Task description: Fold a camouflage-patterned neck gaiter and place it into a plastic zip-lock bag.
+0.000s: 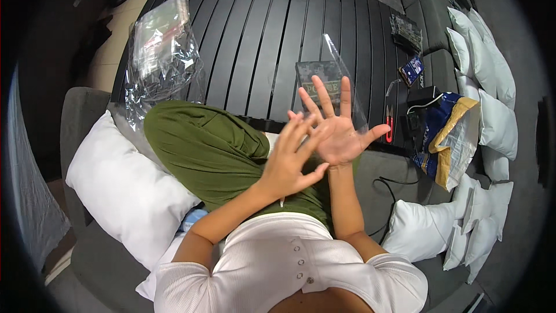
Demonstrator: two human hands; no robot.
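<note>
Right hand: I watched the right hand [339,139] turned palm up toward my camera, its fingers spread wide and the thumb stretched out to the side.
Left hand: The left hand [286,162] showed me its back, fingers parted and loosely bent, slightly blurred; its fingertips overlapped the edge of the right palm in my view, and I could not tell whether they touched.
Camouflage patch: Just past the right fingertips lay a dark camouflage-patterned patch [313,72] with pale lettering, partly hidden by those fingers.
Clear sleeve: A transparent plastic sleeve [332,49] stood out around and beyond the patch, its long edge running down behind the right fingers.
Thread snips: Right of the right thumb, near its tip, I had red-handled snips [389,127], blades pointing away.
Lap: Below and left of the left fingers were green trousers [197,145].
Blue-and-yellow bag: Farther right of the right thumb sat a crumpled bag [449,139].
Packet stack: Up and right of the right fingers, well apart, lay dark wrapped packets [407,32].
Clear bags: Far left of both hands' fingers I saw a bundle of clear plastic bags [162,52].
Slatted table: Beyond all the fingers stretched the black slatted table [249,35].
Pillows: Outermost right were white pillows [495,124].
</note>
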